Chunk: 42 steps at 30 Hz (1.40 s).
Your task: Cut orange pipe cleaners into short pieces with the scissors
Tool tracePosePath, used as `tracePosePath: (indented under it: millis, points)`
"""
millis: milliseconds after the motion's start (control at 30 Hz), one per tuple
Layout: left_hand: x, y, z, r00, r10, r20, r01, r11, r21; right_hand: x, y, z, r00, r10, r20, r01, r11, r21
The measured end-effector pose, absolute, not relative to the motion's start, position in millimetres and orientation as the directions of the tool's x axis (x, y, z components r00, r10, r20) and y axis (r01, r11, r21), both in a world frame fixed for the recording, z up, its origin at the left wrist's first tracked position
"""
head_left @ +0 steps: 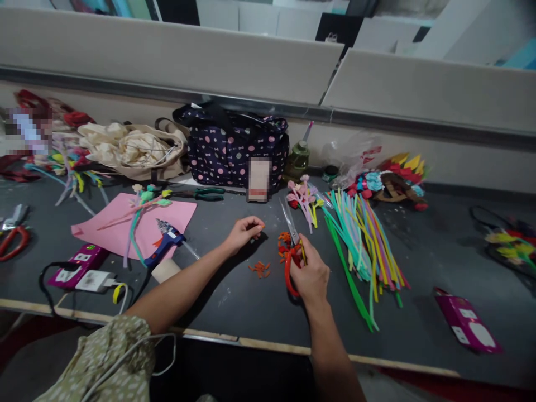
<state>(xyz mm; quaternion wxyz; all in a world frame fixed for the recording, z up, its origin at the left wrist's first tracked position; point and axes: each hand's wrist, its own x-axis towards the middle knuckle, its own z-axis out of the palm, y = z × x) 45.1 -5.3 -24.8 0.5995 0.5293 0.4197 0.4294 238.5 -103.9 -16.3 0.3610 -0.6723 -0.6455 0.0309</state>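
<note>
My left hand (243, 234) is closed in a pinch above the table, with a tiny orange piece (262, 226) at its fingertips. My right hand (312, 271) grips scissors (290, 273) by their red handles, blades pointing up and away from me. The blades look slightly apart. Between the hands, a small pile of orange snippets (259, 270) lies on the dark tabletop. More orange and red bits (285, 243) lie beside the scissors, partly hidden by them. Right of my right hand is a spread bundle of coloured fuzzy stems (355, 240).
A pink sheet (109, 223) carries fuzzy-stem flowers, and a blue glue gun (167, 240) lies at its edge. Purple power strips (79, 265) sit left and right. Behind stand a patterned bag (234, 145), pliers (205, 194) and a green bottle (300, 156). A low partition (167, 61) runs along the back.
</note>
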Motion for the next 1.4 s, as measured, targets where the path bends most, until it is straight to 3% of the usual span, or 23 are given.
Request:
tracePosePath:
  millis: [233, 667, 967, 1400]
  points:
    - [40.9, -4.0, -26.3, 0.233, 0.970, -0.065, -0.092, 0.088, 0.992, 235.4, -104.6, -18.1, 0.114, 0.909, 0.402, 0.836, 0.131, -0.533]
    - [30.9, -3.9, -17.8, 0.183, 0.963, -0.200, -0.375, 0.256, 0.891, 229.8, -107.1, -26.5, 0.006, 0.939, 0.344, 0.854, 0.175, -0.491]
    - [26.2, -5.5, -7.8, 0.187, 0.970, -0.156, -0.489, 0.229, 0.841, 224.3, -111.6, -24.2, -0.135, 0.915, 0.381, 0.870, 0.294, -0.397]
    - [22.9, -6.7, -7.3, 0.158, 0.983, -0.092, -0.506, 0.161, 0.847, 228.5, -110.5, -30.8, -0.193, 0.894, 0.404, 0.908, 0.319, -0.272]
